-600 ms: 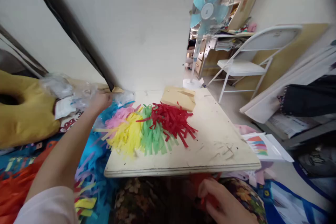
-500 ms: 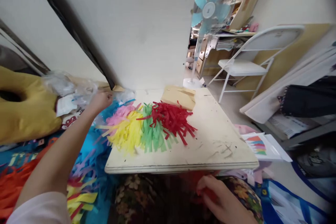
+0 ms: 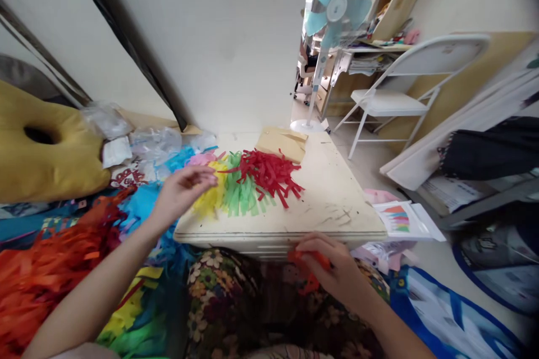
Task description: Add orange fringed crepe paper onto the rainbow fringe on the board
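Observation:
My left hand (image 3: 189, 186) is over the left edge of the small table (image 3: 328, 210), its fingers loosely bent and apart, with nothing visible in them. It covers part of the yellow paper fringe (image 3: 213, 193) and is just in front of the pink fringe (image 3: 204, 157). My right hand (image 3: 326, 263) is closed round a bunch of orange paper strips (image 3: 309, 283) below the table's front edge, above the lap. Green fringe (image 3: 242, 193) and red fringe (image 3: 272, 174) lie side by side on the tabletop, spread toward me.
Brown paper (image 3: 282, 144) lies at the table's back. Piles of orange fringe (image 3: 54, 263) and blue fringe (image 3: 145, 202) are at the left, near a yellow cushion (image 3: 63, 157). Right of the table are a plastic packet (image 3: 406, 220), a folding chair (image 3: 391, 102) and a fan (image 3: 337, 8).
My left hand has come back from the plastic bags to the right, over the yellow fringe, and its fingers have loosened. My right hand has risen toward the table edge with the orange strips.

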